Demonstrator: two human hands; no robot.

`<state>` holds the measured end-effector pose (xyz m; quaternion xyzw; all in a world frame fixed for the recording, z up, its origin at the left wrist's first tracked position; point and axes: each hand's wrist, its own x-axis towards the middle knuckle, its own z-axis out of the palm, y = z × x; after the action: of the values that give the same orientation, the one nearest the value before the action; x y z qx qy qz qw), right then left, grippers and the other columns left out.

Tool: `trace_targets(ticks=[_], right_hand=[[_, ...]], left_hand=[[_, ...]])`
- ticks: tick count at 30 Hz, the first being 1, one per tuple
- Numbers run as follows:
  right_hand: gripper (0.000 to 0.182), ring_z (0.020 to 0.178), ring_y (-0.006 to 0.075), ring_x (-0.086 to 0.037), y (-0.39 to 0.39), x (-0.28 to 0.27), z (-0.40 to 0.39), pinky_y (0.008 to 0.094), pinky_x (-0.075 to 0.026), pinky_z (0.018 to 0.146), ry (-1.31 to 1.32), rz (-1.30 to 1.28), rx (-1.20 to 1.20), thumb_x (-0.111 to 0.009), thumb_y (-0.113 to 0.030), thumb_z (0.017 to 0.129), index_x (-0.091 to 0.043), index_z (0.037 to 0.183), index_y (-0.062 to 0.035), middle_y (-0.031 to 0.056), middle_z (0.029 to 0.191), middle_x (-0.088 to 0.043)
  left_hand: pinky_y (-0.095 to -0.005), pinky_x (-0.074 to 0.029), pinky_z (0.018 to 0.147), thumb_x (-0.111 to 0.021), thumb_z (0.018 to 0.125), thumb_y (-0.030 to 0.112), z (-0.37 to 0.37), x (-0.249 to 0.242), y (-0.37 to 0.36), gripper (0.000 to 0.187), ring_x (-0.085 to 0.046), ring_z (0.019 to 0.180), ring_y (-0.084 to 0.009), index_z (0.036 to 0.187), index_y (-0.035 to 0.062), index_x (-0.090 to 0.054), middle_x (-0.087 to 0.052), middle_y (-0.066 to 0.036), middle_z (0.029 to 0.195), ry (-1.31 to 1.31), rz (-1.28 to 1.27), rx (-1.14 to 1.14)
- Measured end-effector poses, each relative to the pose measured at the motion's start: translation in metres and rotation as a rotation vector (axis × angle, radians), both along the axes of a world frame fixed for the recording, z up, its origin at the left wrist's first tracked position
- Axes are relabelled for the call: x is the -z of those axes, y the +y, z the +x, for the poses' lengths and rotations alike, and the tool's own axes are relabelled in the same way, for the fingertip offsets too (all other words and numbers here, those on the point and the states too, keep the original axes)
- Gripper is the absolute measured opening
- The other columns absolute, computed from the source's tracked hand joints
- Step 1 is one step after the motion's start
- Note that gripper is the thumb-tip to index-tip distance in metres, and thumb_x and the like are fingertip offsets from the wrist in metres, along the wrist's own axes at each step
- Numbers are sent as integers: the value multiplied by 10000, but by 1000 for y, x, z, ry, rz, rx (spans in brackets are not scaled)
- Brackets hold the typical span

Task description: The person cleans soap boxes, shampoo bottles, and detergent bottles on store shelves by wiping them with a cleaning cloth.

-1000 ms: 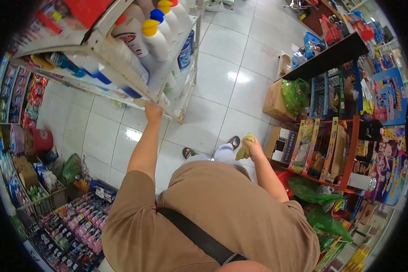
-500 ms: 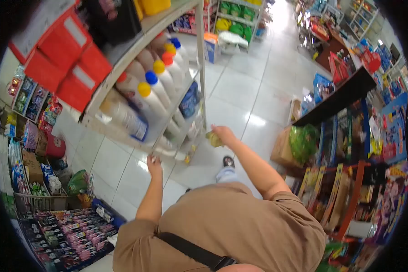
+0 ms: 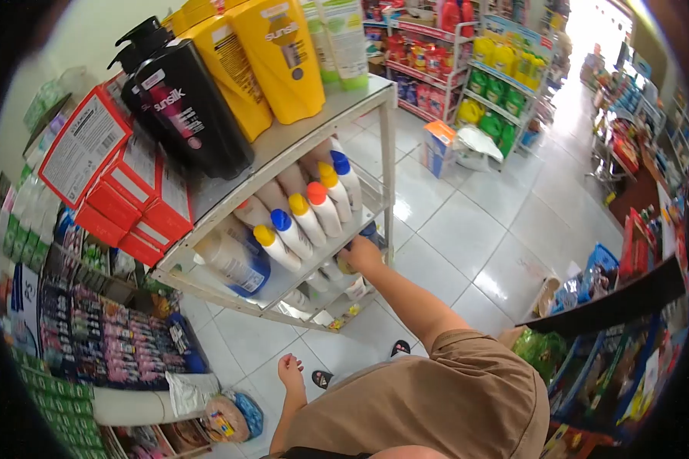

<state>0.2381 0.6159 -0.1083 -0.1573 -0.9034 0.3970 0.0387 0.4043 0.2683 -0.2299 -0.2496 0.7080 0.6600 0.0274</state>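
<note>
My right hand (image 3: 362, 255) reaches to the front edge of the white metal shelf rack (image 3: 275, 210), beside its middle shelf. Its fingers are closed on a crumpled olive-green cloth (image 3: 345, 265), mostly hidden behind the hand and the shelf edge. White bottles (image 3: 308, 219) with yellow, blue and orange caps line the shelf just left of that hand. Low in front of the rack hangs my left hand (image 3: 289, 372), loosely curled with thumb and fingers apart and nothing visible in it.
Black (image 3: 184, 99) and yellow (image 3: 279, 57) pump bottles stand on the rack's top beside red boxes (image 3: 115, 183). A dark-edged counter (image 3: 612, 302) is at the right. Tiled floor (image 3: 467, 237) runs between them. Product racks (image 3: 505, 88) stand further back.
My right hand has moved with the cloth from beside the rack to its middle shelf. My left hand has dropped away from the rack. The view has turned, showing more of the rack's top.
</note>
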Motion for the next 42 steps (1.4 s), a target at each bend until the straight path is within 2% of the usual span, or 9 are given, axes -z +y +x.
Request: trace_targets(ticks=[3, 6, 12, 24, 30, 33, 36, 40, 42], right_hand=[[399, 844, 318, -607, 2, -9, -5, 399, -491, 716, 145, 101, -1, -642, -352, 696, -603, 979, -73, 162, 927, -623], [362, 816, 316, -613, 0, -3, -10, 401, -494, 698, 221, 191, -20, -629, -333, 704, -610, 957, -74, 160, 912, -623], [334, 805, 305, -608, -4, -17, 1, 416, -492, 685, 7, 269, -73, -583, -212, 717, -571, 1032, -99, 156, 902, -603], [347, 789, 290, -593, -17, -19, 128, 395, -476, 660, 146, 294, 58, -589, -171, 702, -544, 1046, -154, 65, 853, -604], [373, 787, 291, -603, -58, -118, 164, 395, -483, 661, -82, 455, -380, -614, -214, 714, -548, 1079, -173, 79, 874, -616], [396, 770, 293, -602, -73, -160, 171, 384, -471, 655, 27, 290, -377, -635, -250, 718, -556, 1094, -152, 97, 867, -623], [374, 724, 287, -584, -90, -201, 171, 361, -454, 631, 246, 128, -361, -644, -192, 698, -571, 1054, -102, 102, 808, -607], [380, 676, 238, -571, -113, -229, 171, 335, -450, 632, 547, -66, -214, -665, -150, 696, -562, 1049, -55, 88, 759, -593], [358, 803, 242, -550, -117, -217, 170, 322, -440, 725, 830, -81, -20, -649, -105, 702, -576, 1046, -38, 130, 909, -571]], left_hand=[[-261, -464, 556, -518, 846, 110, 19, -4, -8, 132, -559, 694, -153, 972, 67, -522, -551, -48, 844, -19, 29, -44], [-262, -461, 558, -531, 842, 116, 29, -3, -15, 144, -560, 699, -154, 978, 67, -524, -557, -53, 857, -54, 24, -85], [-259, -459, 569, -530, 848, 136, 11, -6, -3, 174, -561, 707, -150, 1003, 58, -527, -561, -56, 864, -68, 35, 25], [-266, -486, 633, -618, 809, 198, -70, -22, 22, 362, -585, 758, -161, 1118, 35, -527, -590, -79, 888, -25, -126, 843], [-356, -429, 870, -739, 686, 273, -85, -105, 45, 725, -514, 1025, -240, 1278, 55, -383, -501, -155, 1154, 302, -233, 1356], [-370, -356, 955, -767, 631, 295, -89, -138, 56, 857, -447, 1128, -253, 1324, 66, -318, -441, -156, 1243, 550, -231, 1548], [-356, -327, 977, -776, 598, 289, -93, -149, 58, 916, -444, 1136, -245, 1338, 58, -287, -460, -133, 1231, 328, 369, 1601], [-334, -328, 972, -774, 575, 268, -105, -178, 45, 930, -450, 1130, -210, 1325, 12, -286, -472, -118, 1223, 388, 430, 1487], [-344, -324, 984, -772, 610, 312, -98, -182, 39, 919, -439, 1151, -211, 1326, 10, -281, -445, -116, 1257, 282, 753, 1319]])
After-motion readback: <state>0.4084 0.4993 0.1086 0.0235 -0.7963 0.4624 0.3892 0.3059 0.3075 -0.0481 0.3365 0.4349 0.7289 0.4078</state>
